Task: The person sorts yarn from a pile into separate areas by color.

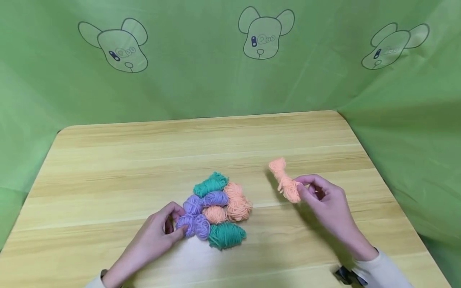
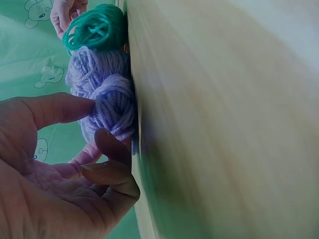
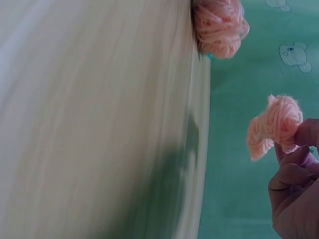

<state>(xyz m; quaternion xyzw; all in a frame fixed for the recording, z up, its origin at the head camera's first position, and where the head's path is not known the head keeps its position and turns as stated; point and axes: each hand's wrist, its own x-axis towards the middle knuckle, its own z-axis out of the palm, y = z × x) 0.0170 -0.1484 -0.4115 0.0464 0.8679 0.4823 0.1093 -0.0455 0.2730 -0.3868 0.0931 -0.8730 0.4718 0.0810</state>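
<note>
On the pale wooden table (image 1: pixel 108 160), a cluster of small yarn bundles is lying near the front middle, and the person's two hands are working on either side of it. The left hand (image 1: pixel 158 234) is reaching in from the lower left, its thumb and fingers curling round a soft lilac yarn bundle (image 1: pixel 192 224) at the near-left edge of the cluster; the left wrist view is showing the thumb (image 2: pixel 60 107) and a fingertip pressing against that lilac wool from both sides while the bundle is resting on the wood. Touching it are a second lilac bundle (image 1: pixel 209 199), a dark teal yarn bundle (image 1: pixel 227 235) at the front, another teal bundle (image 1: pixel 210 184) at the back, and two peach-orange bundles (image 1: pixel 235 202) on the right of the pile.

Well apart from the cluster, to its right, the right hand (image 1: pixel 324 200) is pinching one end of a peach-orange yarn skein (image 1: pixel 284 180) between thumb and fingertips. The right wrist view is showing this skein (image 3: pixel 274 127) raised clear of the tabletop, its free end sticking out away from the fingers (image 3: pixel 299 149).

Behind the table a green cloth backdrop (image 1: pixel 201 72) printed with outlined cartoon bear heads (image 1: pixel 264 34) is hanging, wrapping round both sides. A cream sleeve (image 1: pixel 381 268) is covering the right forearm.
</note>
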